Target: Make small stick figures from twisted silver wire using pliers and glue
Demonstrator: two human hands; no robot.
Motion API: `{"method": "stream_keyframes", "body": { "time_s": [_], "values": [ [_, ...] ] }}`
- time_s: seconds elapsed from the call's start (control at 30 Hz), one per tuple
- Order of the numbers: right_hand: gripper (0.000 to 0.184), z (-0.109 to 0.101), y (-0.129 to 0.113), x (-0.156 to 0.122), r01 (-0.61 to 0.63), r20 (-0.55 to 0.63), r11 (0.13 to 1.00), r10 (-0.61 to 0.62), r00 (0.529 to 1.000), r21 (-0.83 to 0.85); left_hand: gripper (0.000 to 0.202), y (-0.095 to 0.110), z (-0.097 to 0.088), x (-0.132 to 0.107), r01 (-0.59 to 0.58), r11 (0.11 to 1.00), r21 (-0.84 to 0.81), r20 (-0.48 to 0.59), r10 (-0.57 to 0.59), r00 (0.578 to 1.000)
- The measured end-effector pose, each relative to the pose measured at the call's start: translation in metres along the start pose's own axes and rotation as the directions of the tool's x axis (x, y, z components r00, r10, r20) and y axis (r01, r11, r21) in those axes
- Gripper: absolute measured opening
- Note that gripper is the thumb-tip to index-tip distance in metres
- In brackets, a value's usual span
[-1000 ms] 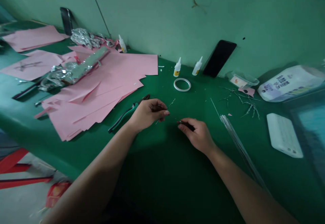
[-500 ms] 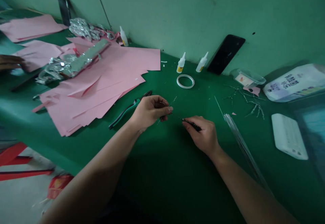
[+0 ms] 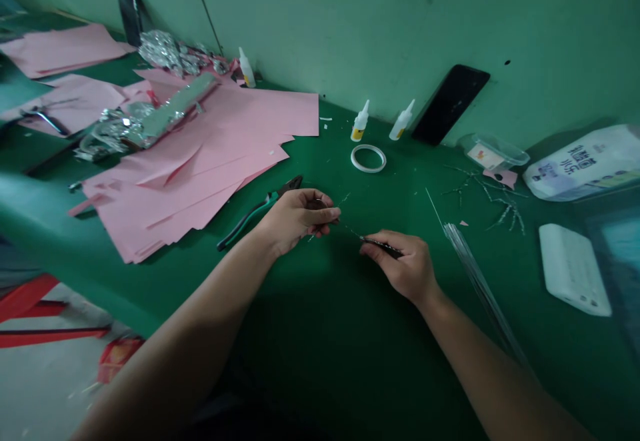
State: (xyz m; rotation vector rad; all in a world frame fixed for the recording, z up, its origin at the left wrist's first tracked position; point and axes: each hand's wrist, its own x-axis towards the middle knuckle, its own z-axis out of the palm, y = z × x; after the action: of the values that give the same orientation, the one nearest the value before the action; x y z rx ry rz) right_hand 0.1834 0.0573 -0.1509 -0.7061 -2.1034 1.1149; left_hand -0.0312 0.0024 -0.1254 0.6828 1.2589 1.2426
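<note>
The left hand [image 3: 295,218] and right hand [image 3: 407,264] each grip closed on a thin wire [image 3: 351,229] stretched between them, above the green tabletop [image 3: 310,308], just beside green-handled pliers [image 3: 257,209].

Small craft workshop, you at handwork bench. Green-matted bench [image 3: 310,321] runs along green-painted wall [image 3: 350,28]. Tools, materials all over: pink paper sheets [image 3: 200,174] and crumpled foil [image 3: 165,51] at your eleven, pliers [image 3: 255,214] nearer at eleven, glue bottles [image 3: 360,121] and tape roll [image 3: 352,158] at twelve, thin wire rods [image 3: 475,274] at two.
</note>
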Motion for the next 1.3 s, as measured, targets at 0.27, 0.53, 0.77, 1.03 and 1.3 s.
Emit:
{"method": "stream_keyframes", "body": {
  "time_s": [0.27,0.53,0.77,1.03,1.3],
  "values": [
    [0.024,-0.002,0.002,0.0,-0.188,0.02,0.974,0.187,0.982,0.126,0.014,-0.005,0.001,0.004,-0.102,0.985,0.141,-0.007,0.104,0.995],
    [0.018,0.013,0.005,0.0,0.104,0.055,0.855,-0.089,0.995,-0.508,0.042,-0.014,-0.011,0.017,-0.181,0.669,0.721,-0.128,0.384,0.914],
    [0.018,0.013,0.005,-0.004,0.193,0.114,0.803,-0.156,0.981,-0.563,0.03,-0.016,-0.016,0.013,-0.29,0.373,0.881,0.067,0.509,0.858],
    [0.018,0.009,-0.001,-0.003,0.321,0.277,0.885,-0.233,0.932,-0.337,0.023,-0.027,-0.007,0.02,-0.397,0.257,0.881,0.188,0.581,0.792],
    [0.021,0.008,0.0,-0.002,0.343,0.338,0.857,-0.214,0.917,-0.386,0.025,-0.024,-0.011,0.017,-0.422,0.221,0.879,0.213,0.61,0.763]
  ]
}}
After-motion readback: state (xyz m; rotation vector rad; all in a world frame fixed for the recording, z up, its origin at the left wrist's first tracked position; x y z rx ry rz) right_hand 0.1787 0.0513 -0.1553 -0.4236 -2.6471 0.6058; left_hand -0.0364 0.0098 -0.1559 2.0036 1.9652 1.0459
